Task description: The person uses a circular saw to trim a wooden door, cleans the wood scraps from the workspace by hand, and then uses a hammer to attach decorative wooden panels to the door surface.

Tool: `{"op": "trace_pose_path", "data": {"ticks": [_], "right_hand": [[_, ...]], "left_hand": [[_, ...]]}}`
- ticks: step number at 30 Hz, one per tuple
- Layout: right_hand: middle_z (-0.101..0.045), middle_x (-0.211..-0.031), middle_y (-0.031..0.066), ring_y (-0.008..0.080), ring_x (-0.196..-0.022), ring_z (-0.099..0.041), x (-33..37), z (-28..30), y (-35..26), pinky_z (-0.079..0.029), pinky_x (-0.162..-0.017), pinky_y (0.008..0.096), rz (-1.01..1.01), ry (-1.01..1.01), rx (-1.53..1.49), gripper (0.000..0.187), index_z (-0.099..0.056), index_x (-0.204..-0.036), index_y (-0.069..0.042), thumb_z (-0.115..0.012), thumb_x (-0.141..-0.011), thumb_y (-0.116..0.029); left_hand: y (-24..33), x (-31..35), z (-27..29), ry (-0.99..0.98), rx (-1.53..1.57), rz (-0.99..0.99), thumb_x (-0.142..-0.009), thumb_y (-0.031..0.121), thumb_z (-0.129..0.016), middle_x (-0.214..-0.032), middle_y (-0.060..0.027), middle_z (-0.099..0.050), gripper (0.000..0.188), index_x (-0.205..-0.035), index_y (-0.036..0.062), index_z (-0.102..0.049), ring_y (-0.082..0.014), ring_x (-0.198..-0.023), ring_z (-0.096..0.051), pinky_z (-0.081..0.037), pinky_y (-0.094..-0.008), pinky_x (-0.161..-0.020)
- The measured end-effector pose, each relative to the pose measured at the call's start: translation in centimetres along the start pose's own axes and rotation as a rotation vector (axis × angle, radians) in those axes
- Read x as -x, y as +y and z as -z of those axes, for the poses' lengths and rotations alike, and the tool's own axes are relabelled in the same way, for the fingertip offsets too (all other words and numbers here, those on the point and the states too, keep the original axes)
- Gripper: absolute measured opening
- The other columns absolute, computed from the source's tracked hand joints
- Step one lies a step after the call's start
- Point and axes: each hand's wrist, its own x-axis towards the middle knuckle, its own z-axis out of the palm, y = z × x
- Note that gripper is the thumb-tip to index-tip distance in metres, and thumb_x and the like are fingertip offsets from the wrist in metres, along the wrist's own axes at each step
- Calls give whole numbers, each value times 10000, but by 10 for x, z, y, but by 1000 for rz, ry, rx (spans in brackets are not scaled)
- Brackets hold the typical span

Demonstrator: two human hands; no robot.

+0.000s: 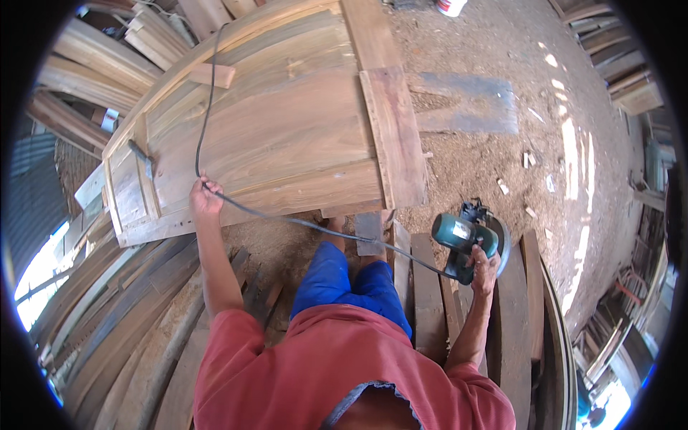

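Note:
My left hand (206, 196) is closed around a dark power cord (265, 216) at the near edge of a large wooden door panel (287, 122). From there the cord runs up across the panel to its far side and down to the right, to a green circular saw (459, 235). My right hand (484, 269) grips the saw's handle, holding the tool out to my right beside the stacked boards. The saw's round guard faces right. A short wood block (213, 74) and a dark hand tool (140, 158), its kind unclear, lie on the panel.
A loose reddish board (395, 136) lies along the panel's right end. Long planks (158, 337) are stacked around my legs, and more lumber (107, 57) stands at the far left. Wood scraps (529, 159) and sawdust cover the ground. A white bucket (451, 6) stands at the back.

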Motion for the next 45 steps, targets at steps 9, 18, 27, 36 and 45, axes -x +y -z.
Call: {"op": "trace_pose_path", "data": {"ticks": [9,18,27,36,45], "right_hand": [[-557,-685,0,108,-574,-513,3,-13,0,-414,-571,272,-45,97,-59,134,-623,-914,-45,-696,-860,-144],[-560,-671,8,110,-559,-516,1,-14,14,-406,-535,261,-73,111,-7,114,-620,-894,-44,-669,-865,-143],[-555,-659,13,102,-556,-506,6,-14,5,-414,-528,264,-58,93,40,166,-615,-900,-46,-679,-862,-195],[-534,-717,-3,97,-590,-488,20,-29,-18,-394,-537,259,-86,63,89,340,-598,-1141,9,-670,-872,-186],[-533,-693,2,100,-584,-484,29,-46,-47,-398,-551,266,-45,25,114,320,-588,-1107,-9,-679,-878,-213]], "left_hand": [[-43,-16,52,270,-314,100,-1034,304,-556,-817,40,-600,213,-1124,121,-620,-118,-662,-511,-431,-286,-573],[-9,-35,-52,61,-281,24,-1020,338,-598,-670,53,-471,319,-1180,63,-600,-75,-551,-434,-375,-236,-477],[4,-53,28,-52,-624,-19,-1036,316,-560,-653,17,-508,340,-1217,31,-601,-100,-475,-472,-304,-225,-379],[-113,-23,22,162,-2264,-551,-922,498,-633,-1573,-287,-318,865,-1543,0,-297,-409,-1476,-284,-206,-505,-1220],[-233,114,-96,-1193,-2173,-500,-790,399,-805,-1638,-224,-188,951,-1561,128,-319,-371,-1534,-142,-113,-526,-1251]]}}
